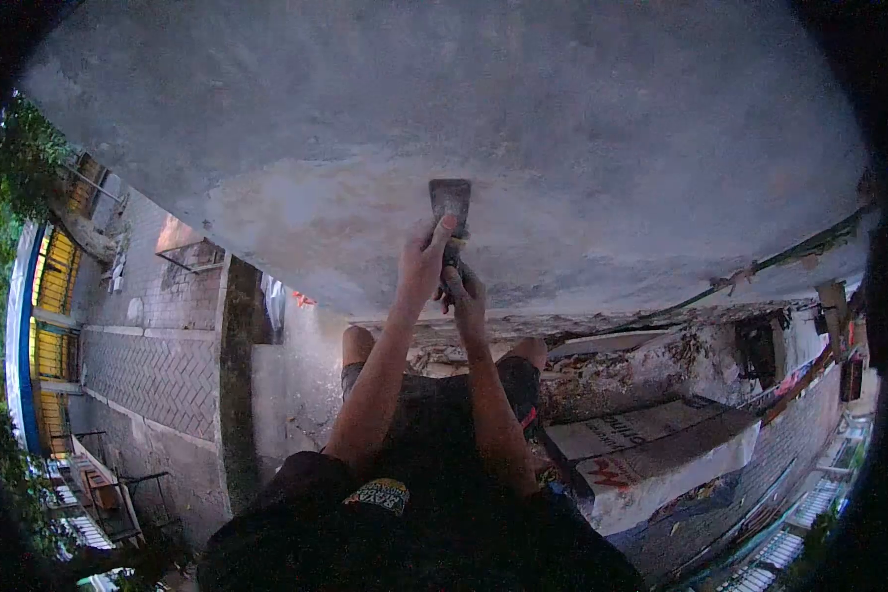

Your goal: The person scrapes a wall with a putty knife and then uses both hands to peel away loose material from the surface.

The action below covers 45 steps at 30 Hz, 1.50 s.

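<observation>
A scraper [451, 195] with a wide, dark flat blade and a dark handle is held up against the grey, patchy wall [582, 148] in front of me. My left hand [421, 261] is closed around the neck of the scraper, with its thumb lying on the lower blade. Just below and to the right, my right hand [467, 299] wraps the handle's lower end. The blade appears to touch the wall or lie very close to it. A paler, yellowish worn area [306, 202] spreads to the left of the blade. Part of the handle is hidden by my fingers.
Rough, crumbling masonry [602, 370] runs below the wall's edge. A thin greenish pipe or cable [730, 281] crosses at right. A printed sheet with a red logo [651, 449] lies low on the right. Paving [148, 370] and a yellow gate [54, 271] are at left.
</observation>
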Each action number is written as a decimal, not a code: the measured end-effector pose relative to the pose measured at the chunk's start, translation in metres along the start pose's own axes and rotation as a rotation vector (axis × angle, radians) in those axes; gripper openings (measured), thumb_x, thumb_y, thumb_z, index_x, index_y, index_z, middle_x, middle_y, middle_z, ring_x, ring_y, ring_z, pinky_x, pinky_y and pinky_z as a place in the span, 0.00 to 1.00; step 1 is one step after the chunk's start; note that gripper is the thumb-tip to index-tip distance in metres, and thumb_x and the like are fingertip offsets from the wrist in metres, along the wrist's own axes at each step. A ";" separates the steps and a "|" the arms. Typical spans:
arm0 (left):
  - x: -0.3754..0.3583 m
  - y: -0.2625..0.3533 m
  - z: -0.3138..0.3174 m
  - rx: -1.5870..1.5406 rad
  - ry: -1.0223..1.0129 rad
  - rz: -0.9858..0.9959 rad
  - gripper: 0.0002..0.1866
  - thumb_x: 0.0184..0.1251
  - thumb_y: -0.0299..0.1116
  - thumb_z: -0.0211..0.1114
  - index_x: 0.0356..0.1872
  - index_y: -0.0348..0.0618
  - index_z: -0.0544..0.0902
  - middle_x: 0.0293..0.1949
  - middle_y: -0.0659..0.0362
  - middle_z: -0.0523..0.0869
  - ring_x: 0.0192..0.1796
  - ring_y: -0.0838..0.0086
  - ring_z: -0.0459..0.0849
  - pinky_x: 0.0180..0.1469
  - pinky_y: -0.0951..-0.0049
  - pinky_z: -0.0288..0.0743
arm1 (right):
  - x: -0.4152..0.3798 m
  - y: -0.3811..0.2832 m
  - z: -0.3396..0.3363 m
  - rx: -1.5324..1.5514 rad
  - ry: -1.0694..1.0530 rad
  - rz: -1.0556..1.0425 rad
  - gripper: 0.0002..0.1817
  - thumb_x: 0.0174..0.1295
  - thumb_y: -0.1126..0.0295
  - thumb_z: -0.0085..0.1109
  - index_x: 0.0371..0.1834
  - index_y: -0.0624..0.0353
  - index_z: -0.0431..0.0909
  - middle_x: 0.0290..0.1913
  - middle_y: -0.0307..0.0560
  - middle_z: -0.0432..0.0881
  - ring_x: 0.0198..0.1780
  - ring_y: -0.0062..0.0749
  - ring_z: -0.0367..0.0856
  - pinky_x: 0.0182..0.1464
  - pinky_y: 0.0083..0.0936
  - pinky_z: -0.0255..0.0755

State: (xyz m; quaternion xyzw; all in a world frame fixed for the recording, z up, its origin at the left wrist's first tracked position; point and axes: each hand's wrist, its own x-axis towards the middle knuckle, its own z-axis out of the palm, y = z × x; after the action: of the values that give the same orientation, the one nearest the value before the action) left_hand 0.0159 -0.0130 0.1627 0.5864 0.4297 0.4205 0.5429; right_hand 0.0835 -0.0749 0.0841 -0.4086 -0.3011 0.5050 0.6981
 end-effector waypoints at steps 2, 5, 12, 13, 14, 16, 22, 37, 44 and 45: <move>0.003 -0.007 0.000 0.011 0.001 -0.003 0.21 0.56 0.49 0.52 0.29 0.36 0.76 0.22 0.59 0.76 0.23 0.80 0.71 0.26 0.78 0.64 | -0.001 0.015 -0.003 0.013 0.008 -0.007 0.12 0.55 0.64 0.48 0.35 0.63 0.69 0.24 0.40 0.73 0.18 0.16 0.67 0.15 0.13 0.59; -0.001 -0.012 0.005 -0.135 0.001 -0.002 0.21 0.56 0.48 0.52 0.29 0.36 0.76 0.21 0.59 0.76 0.22 0.79 0.71 0.27 0.77 0.65 | -0.003 0.016 0.003 -0.018 0.054 -0.060 0.12 0.56 0.64 0.47 0.35 0.62 0.67 0.24 0.38 0.70 0.19 0.14 0.64 0.17 0.13 0.57; -0.012 0.008 0.008 0.001 0.109 -0.008 0.18 0.58 0.44 0.51 0.30 0.35 0.74 0.19 0.60 0.76 0.22 0.78 0.73 0.27 0.77 0.65 | -0.010 0.019 0.014 -0.028 0.130 -0.167 0.10 0.57 0.63 0.46 0.32 0.60 0.66 0.23 0.34 0.66 0.22 0.13 0.60 0.22 0.12 0.56; -0.011 0.003 0.003 0.045 0.113 0.027 0.18 0.58 0.44 0.51 0.30 0.35 0.74 0.19 0.60 0.76 0.23 0.78 0.73 0.27 0.77 0.65 | -0.007 0.022 0.013 -0.119 0.140 -0.212 0.10 0.57 0.64 0.45 0.32 0.60 0.66 0.23 0.34 0.65 0.22 0.13 0.60 0.22 0.12 0.56; -0.008 -0.002 0.003 0.040 0.110 0.041 0.18 0.58 0.44 0.51 0.30 0.35 0.74 0.19 0.60 0.76 0.23 0.78 0.73 0.27 0.77 0.65 | -0.004 0.026 0.012 -0.211 0.153 -0.256 0.10 0.57 0.64 0.45 0.32 0.60 0.65 0.23 0.34 0.65 0.21 0.13 0.59 0.22 0.12 0.56; -0.009 0.013 0.002 -0.016 0.099 0.042 0.18 0.58 0.44 0.50 0.30 0.36 0.74 0.19 0.59 0.76 0.22 0.78 0.73 0.26 0.77 0.65 | -0.002 0.012 0.018 -0.266 0.146 -0.285 0.09 0.58 0.65 0.44 0.33 0.60 0.65 0.22 0.34 0.65 0.21 0.13 0.59 0.22 0.13 0.56; -0.004 0.007 -0.003 0.033 0.061 0.062 0.19 0.58 0.46 0.50 0.29 0.35 0.75 0.19 0.57 0.76 0.22 0.79 0.73 0.26 0.78 0.65 | -0.006 0.002 0.027 -0.119 0.100 -0.231 0.09 0.58 0.66 0.44 0.33 0.60 0.66 0.23 0.34 0.65 0.21 0.13 0.60 0.23 0.13 0.57; -0.013 0.022 0.001 -0.089 0.010 -0.098 0.17 0.58 0.44 0.51 0.32 0.37 0.72 0.16 0.61 0.72 0.14 0.83 0.68 0.16 0.82 0.61 | -0.004 0.001 0.021 -0.102 0.121 -0.196 0.09 0.58 0.65 0.43 0.29 0.60 0.65 0.23 0.34 0.65 0.23 0.14 0.60 0.23 0.13 0.56; -0.003 -0.006 -0.002 -0.160 0.090 0.068 0.15 0.56 0.40 0.56 0.35 0.37 0.71 0.23 0.61 0.74 0.24 0.80 0.73 0.23 0.80 0.65 | -0.002 0.005 0.020 -0.039 0.097 -0.167 0.10 0.55 0.63 0.47 0.29 0.59 0.66 0.21 0.33 0.65 0.19 0.14 0.60 0.20 0.13 0.55; -0.001 -0.001 -0.003 -0.160 0.069 0.087 0.15 0.55 0.39 0.56 0.35 0.36 0.71 0.24 0.60 0.74 0.25 0.80 0.73 0.24 0.80 0.66 | -0.001 0.001 0.022 0.014 0.074 -0.149 0.10 0.55 0.63 0.47 0.29 0.59 0.66 0.21 0.33 0.65 0.19 0.14 0.60 0.20 0.13 0.55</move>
State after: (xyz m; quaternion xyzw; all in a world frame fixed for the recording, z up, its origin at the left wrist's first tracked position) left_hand 0.0131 -0.0132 0.1617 0.5445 0.3872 0.4966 0.5541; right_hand 0.0641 -0.0700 0.0940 -0.3986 -0.3012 0.4381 0.7473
